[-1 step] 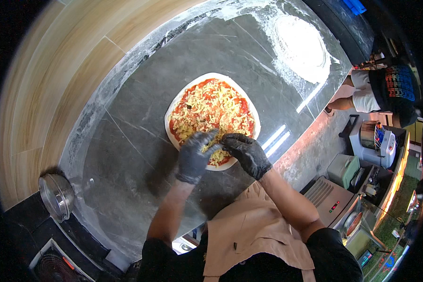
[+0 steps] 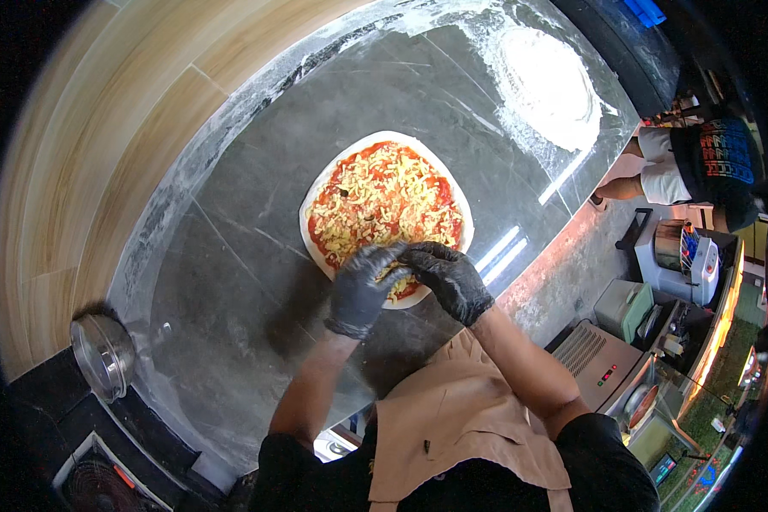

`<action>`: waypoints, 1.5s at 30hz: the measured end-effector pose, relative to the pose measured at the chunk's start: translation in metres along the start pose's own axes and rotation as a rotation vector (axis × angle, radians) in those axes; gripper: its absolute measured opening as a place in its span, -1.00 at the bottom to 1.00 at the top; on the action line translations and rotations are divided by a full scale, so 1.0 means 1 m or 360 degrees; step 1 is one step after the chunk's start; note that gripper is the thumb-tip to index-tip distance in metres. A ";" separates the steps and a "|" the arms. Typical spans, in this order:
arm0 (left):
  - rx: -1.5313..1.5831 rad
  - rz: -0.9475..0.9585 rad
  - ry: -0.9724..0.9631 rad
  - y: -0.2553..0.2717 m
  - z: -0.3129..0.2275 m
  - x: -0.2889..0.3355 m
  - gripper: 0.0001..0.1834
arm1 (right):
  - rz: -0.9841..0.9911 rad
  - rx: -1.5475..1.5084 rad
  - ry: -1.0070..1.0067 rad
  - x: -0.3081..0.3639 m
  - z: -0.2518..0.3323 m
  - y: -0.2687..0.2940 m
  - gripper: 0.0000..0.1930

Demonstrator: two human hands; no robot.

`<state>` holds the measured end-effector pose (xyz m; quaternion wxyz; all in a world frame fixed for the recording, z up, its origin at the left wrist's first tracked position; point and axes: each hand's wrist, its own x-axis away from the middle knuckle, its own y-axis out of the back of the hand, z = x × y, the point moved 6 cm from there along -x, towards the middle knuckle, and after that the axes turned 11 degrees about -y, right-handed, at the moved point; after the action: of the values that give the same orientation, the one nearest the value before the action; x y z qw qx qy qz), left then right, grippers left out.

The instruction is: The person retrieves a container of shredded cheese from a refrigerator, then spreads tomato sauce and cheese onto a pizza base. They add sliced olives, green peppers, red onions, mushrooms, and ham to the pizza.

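Observation:
An uncooked round pizza [image 2: 386, 200] lies on the dark grey worktop [image 2: 256, 205], spread with red sauce and yellowish shredded cheese inside a pale dough rim. A few small dark bits sit among the cheese. Over its near edge, my left hand [image 2: 363, 290] in a black glove has its fingers bent together. My right hand [image 2: 448, 280], gloved in black too, pinches close beside the left fingertips. Whatever the fingers hold, if anything, is too small or hidden to make out. The hands cover part of the pizza's near side.
White flour [image 2: 550, 90] is heaped at the far right of the worktop. A clear round container [image 2: 102, 357] stands at the left edge. Wood-look panelling [image 2: 111, 171] borders the far left. Beyond the right edge are kitchen appliances [image 2: 602, 363] and another person [image 2: 708, 166] standing.
My left hand has shifted slightly to the right, its fingers drawing in against my right fingertips. My right hand and the pizza have barely moved.

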<state>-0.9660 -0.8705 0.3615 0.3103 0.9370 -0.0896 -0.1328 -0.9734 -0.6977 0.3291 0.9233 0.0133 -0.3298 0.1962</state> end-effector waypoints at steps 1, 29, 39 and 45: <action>0.0067 -0.0027 0.0062 -0.005 0.000 0.003 -0.60 | 0.0039 -0.0217 -0.0131 0.000 -0.005 -0.002 -0.71; 0.0123 0.0053 -0.0109 -0.036 -0.006 0.006 -0.70 | 0.0023 -0.0592 -0.0377 0.015 -0.033 0.017 -0.69; -0.0007 0.0020 0.0061 -0.058 0.012 0.016 -0.74 | -0.0075 -0.0626 -0.0321 0.035 -0.036 0.035 -0.64; 0.0035 -0.0055 0.0089 -0.034 -0.011 0.027 -0.64 | -0.0005 -0.0010 -0.0032 0.036 -0.014 0.023 -0.65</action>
<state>-0.9347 -0.8442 0.3439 0.2999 0.9452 -0.0662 -0.1110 -0.9480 -0.6620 0.3372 0.9203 0.0130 -0.3397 0.1937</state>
